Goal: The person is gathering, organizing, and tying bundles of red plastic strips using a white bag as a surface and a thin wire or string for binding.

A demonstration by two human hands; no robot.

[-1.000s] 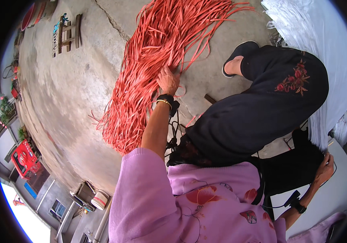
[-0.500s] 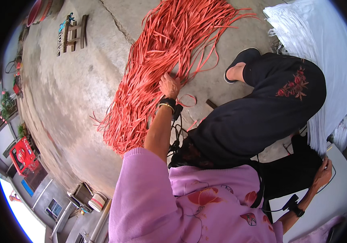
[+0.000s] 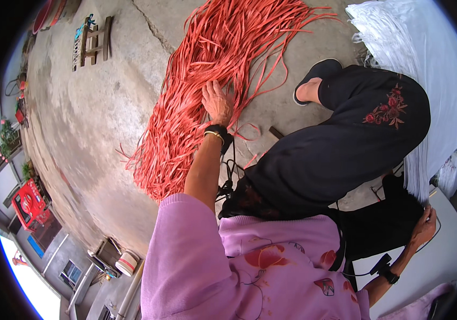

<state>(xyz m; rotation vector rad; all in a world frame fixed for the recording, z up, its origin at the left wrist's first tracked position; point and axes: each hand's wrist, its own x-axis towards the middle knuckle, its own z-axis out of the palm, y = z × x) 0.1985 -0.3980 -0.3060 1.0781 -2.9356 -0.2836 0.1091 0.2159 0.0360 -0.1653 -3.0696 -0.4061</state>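
A long, loose pile of flat red-orange plastic strips [image 3: 186,112] lies spread over the concrete floor in front of me and to the left. My left hand [image 3: 218,104] rests on the strips near their right edge, its fingers stretched out and close together. Far to the right hangs a thick stack of white sheets [image 3: 442,80], perhaps sacks, with many thin layered edges. Its gathered lower end [image 3: 418,181] reaches down to my right hand [image 3: 425,226], whose fingers are closed around it; the fingertips are partly hidden.
My leg [image 3: 340,133] in black trousers stretches between the strips and the white stack. Dark cables [image 3: 231,178] hang beside my left wrist. A small wooden stool [image 3: 93,42] lies at the far left. A red plastic chair [image 3: 30,204] and a white bucket [image 3: 127,263] stand at the left edge.
My left hand has shifted slightly left and away from me over the strips, and its curled fingers have straightened. The right hand holds its place at the white stack's end.
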